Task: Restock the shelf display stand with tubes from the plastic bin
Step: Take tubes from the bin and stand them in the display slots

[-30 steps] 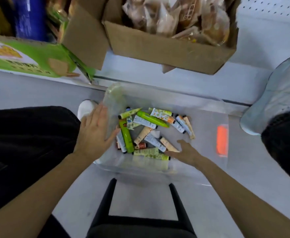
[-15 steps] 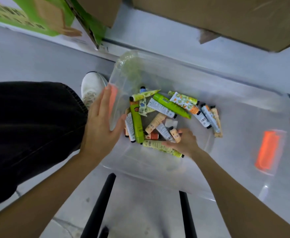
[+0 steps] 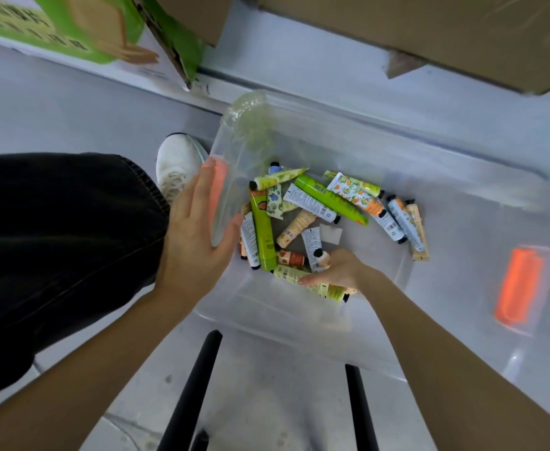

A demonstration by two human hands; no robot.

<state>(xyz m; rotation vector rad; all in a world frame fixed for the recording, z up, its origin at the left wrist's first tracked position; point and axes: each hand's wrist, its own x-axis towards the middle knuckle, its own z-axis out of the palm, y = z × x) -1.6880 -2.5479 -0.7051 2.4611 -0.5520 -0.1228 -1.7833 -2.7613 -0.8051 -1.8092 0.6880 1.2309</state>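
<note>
A clear plastic bin (image 3: 303, 307) stands on the floor in front of me, with several small tubes (image 3: 309, 203) in green, white, cream and orange lying loose on its bottom. My left hand (image 3: 195, 236) rests flat against the bin's left wall, fingers straight. Inside the bin, my right hand (image 3: 338, 270) curls over a pale yellow-green tube (image 3: 288, 273) near the front and grips it, with a small cream tube (image 3: 322, 257) against its fingers. The display stand is out of view.
The bin has orange latches on its left (image 3: 217, 190) and right (image 3: 517, 284) ends. My black trouser leg (image 3: 55, 239) and white shoe (image 3: 176, 161) are left of it. Cardboard boxes (image 3: 430, 30) and a green carton (image 3: 72, 27) sit on a low shelf behind. Two black bars (image 3: 195, 382) run below.
The view has tilted down and closer to the bin. My right hand has moved further in among the front tubes and closed its fingers on them. My left hand stays on the left wall.
</note>
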